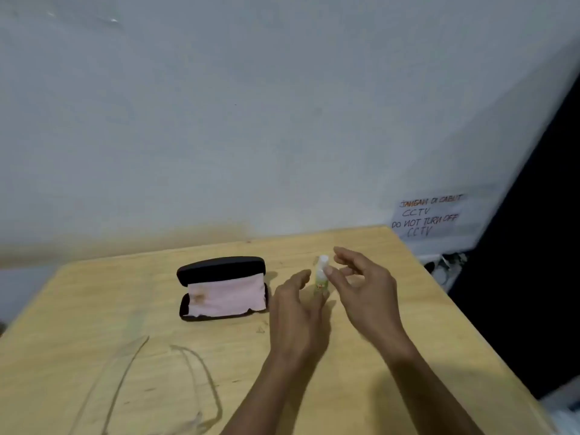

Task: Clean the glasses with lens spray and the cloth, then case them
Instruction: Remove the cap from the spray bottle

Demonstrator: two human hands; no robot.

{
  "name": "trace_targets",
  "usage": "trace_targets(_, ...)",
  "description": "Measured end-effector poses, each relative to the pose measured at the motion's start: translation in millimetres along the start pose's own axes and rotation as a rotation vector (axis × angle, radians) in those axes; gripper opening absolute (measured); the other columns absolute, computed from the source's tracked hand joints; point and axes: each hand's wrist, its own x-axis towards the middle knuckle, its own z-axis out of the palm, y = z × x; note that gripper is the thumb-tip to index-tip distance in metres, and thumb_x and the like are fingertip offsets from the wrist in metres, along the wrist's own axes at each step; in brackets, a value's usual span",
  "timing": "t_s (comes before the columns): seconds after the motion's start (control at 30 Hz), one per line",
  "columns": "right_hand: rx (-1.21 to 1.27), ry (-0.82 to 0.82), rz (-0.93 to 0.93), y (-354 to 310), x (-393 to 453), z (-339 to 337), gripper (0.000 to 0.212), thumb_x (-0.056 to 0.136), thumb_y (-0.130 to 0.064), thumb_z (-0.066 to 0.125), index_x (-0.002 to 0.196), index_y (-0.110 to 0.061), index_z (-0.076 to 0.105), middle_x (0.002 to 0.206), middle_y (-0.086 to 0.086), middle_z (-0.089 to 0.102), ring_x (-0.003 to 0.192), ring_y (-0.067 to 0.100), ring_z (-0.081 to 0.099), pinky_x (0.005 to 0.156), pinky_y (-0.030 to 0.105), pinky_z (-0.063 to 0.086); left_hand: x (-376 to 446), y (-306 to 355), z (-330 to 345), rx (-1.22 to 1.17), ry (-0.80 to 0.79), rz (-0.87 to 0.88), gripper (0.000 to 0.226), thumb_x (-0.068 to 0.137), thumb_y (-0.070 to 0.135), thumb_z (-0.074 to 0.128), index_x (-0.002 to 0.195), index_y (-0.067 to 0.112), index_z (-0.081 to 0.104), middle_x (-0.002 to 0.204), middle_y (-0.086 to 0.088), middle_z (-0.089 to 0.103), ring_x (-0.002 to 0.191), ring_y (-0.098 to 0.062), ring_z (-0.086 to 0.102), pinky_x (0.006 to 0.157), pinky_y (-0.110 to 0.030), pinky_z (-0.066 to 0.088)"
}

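Left hand (298,306) curls loosely around the base of the small spray bottle (320,277), steadying it upright on the table (361,356) — contact looks likely but blur hides it. Right hand (361,281) hovers at the white cap, thumb touching it and fingers spread, probably to pull the cap off or press the nozzle. Bottle is pale green plastic, cylindrical, labelled. Left of it sits 1 hard black case (219,268), lid up, with the soft pink cloth (227,296) draped over its tray (stained at one corner), handy for wiping. The glasses (194,387) lie near the table's front edge, thin clear frame, badly blurred. Table is light wood laminate.
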Motion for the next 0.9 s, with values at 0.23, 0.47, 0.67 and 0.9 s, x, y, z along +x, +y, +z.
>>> trace_targets(0.23, 0.065, -0.047, -0.027, 11.1, 9.7, 12.1, 0.026, 0.085, -0.032, 0.077, 0.111, -0.03, 0.074, 0.097, -0.014, 0.076, 0.095, 0.001, 0.069, 0.07, 0.009, 0.05, 10.8, -3.8, 12.2, -0.121, 0.064, 0.01, 0.024, 0.085, 0.028, 0.068, 0.108, 0.027, 0.07, 0.1, 0.014, 0.071, 0.095, -0.006, 0.066, 0.081, -0.032, 0.055)
trace_targets(0.47, 0.18, 0.006, -0.082, -0.2, -13.3, 8.1, 0.023, 0.087, -0.023, 0.076, 0.104, -0.037, 0.072, 0.09, -0.017, 0.074, 0.087, 0.006, 0.068, 0.071, 0.017, 0.051, -3.2, -4.6, -0.6, -0.12, 0.064, 0.075, 0.019, 0.085, 0.029, 0.072, 0.104, 0.029, 0.072, 0.095, 0.022, 0.068, 0.098, -0.001, 0.062, 0.08, -0.012, 0.042)
trace_targets(0.67, 0.184, 0.069, -0.159, -4.8, -47.2, 5.2, 0.024, 0.082, -0.027, 0.079, 0.105, -0.028, 0.075, 0.089, -0.012, 0.075, 0.084, 0.016, 0.07, 0.073, 0.036, 0.056, -36.2, -2.2, -14.6, -0.112, 0.079, 0.183, 0.02, 0.085, 0.028, 0.067, 0.105, 0.032, 0.071, 0.091, 0.032, 0.064, 0.094, 0.0, 0.063, 0.078, -0.03, 0.052)
trace_targets(0.9, 0.045, 0.05, -0.238, -2.8, -64.1, 5.5, 0.023, 0.079, -0.02, 0.082, 0.101, -0.023, 0.077, 0.088, -0.011, 0.075, 0.083, 0.006, 0.07, 0.075, 0.017, 0.055, -55.7, -13.9, -16.0, -0.086, 0.085, 0.139, 0.023, 0.082, 0.023, 0.065, 0.102, 0.031, 0.071, 0.086, 0.027, 0.067, 0.085, -0.004, 0.067, 0.08, -0.041, 0.054)
